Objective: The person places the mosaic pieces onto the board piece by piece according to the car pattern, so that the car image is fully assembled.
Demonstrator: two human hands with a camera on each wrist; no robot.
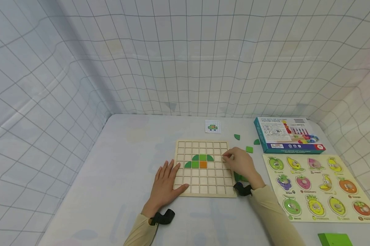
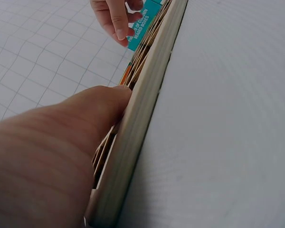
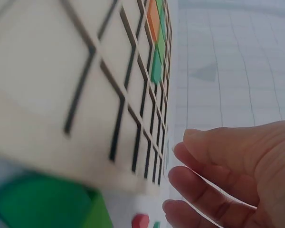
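A wooden grid board (image 1: pixel 199 180) lies before me with several flat pieces in its cells: dark green quarter-rounds (image 1: pixel 210 158), green squares (image 1: pixel 203 157) and an orange square (image 1: pixel 203 164). My left hand (image 1: pixel 164 184) rests over the board's left edge, fingers spread and the thumb (image 2: pixel 107 102) on its near rim. Over the right edge, my right hand (image 1: pixel 241 163) hovers with fingers bent and thumb near the index fingertip; no piece shows between them. Dark green pieces (image 1: pixel 239 177) lie beside the board, partly hidden under that wrist.
Behind the board lies a pattern card (image 1: pixel 213 126). Loose green pieces, including a square (image 1: pixel 249 149), lie at the back right. Farther right are a teal-edged toy box (image 1: pixel 289 135) and a fruit puzzle board (image 1: pixel 318 186). A bright green block (image 1: pixel 334 239) stands at the near right.
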